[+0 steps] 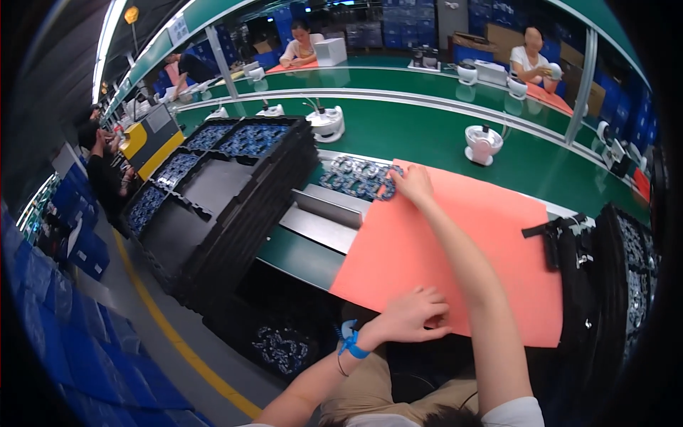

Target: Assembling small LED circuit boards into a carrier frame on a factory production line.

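Note:
My right hand (415, 185) reaches far across the orange mat (455, 245) and closes its fingers on the right end of a panel of ring-shaped blue circuit boards (356, 176). The panel lies at the mat's far left corner, beside a silver metal bracket (329, 208). Near the mat's front edge, my left hand (414, 315) hovers with loosely bent fingers, the thumb apart and nothing visible in it. A blue wrist strap (352, 346) circles the left wrist.
A tall stack of black trays (235, 213) holding blue boards stands at the left. More black trays (626, 270) and a dark clamp-like fixture (565, 242) flank the mat's right. White round devices (484, 144) sit on the green conveyor (420, 135). Other people work across the line.

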The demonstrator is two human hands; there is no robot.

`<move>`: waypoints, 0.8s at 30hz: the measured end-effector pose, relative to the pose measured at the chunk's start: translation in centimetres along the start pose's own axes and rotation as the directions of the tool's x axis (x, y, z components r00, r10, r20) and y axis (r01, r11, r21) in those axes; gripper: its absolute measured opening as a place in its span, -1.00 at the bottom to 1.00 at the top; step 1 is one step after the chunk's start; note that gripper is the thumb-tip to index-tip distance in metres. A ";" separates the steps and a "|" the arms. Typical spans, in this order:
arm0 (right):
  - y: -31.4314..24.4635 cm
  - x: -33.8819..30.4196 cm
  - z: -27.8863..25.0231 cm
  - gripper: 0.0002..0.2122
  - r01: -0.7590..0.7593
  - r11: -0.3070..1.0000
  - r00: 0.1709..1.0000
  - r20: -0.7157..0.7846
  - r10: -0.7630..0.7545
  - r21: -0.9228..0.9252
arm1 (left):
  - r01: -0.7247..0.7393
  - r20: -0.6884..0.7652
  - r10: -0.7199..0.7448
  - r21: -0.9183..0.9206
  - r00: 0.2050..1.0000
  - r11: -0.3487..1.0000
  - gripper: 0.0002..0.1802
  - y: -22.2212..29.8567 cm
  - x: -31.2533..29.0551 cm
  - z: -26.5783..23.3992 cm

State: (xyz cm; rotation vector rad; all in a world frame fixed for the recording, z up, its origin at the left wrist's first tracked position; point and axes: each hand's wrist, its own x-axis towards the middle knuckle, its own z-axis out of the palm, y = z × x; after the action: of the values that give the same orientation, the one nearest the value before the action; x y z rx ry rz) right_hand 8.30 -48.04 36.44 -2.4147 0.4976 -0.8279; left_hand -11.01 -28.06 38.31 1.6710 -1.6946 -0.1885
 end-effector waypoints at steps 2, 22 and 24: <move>-0.9 0.1 1.4 -0.55 -0.072 0.976 0.997 -0.004 0.073 -0.204 | 0.023 0.000 -0.023 0.013 1.000 1.000 -0.73 -0.3 -0.2 0.4; -6.5 -10.4 -12.5 -0.72 -0.243 0.095 0.947 0.214 0.240 0.965 | -0.038 -0.545 -0.601 -0.759 0.585 0.650 -0.47 -3.1 1.6 0.6; -7.0 -13.0 -12.5 -0.75 -0.179 0.131 0.962 0.145 0.233 0.975 | -0.324 -0.720 -0.539 -0.685 0.437 0.653 -0.45 -2.9 2.9 -0.6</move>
State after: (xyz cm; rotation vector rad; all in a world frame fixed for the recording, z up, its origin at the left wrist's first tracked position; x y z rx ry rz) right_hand -8.29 -40.64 43.05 -0.9991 0.1473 -0.7078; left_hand -7.93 -30.92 38.23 0.8705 -0.4550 -0.0202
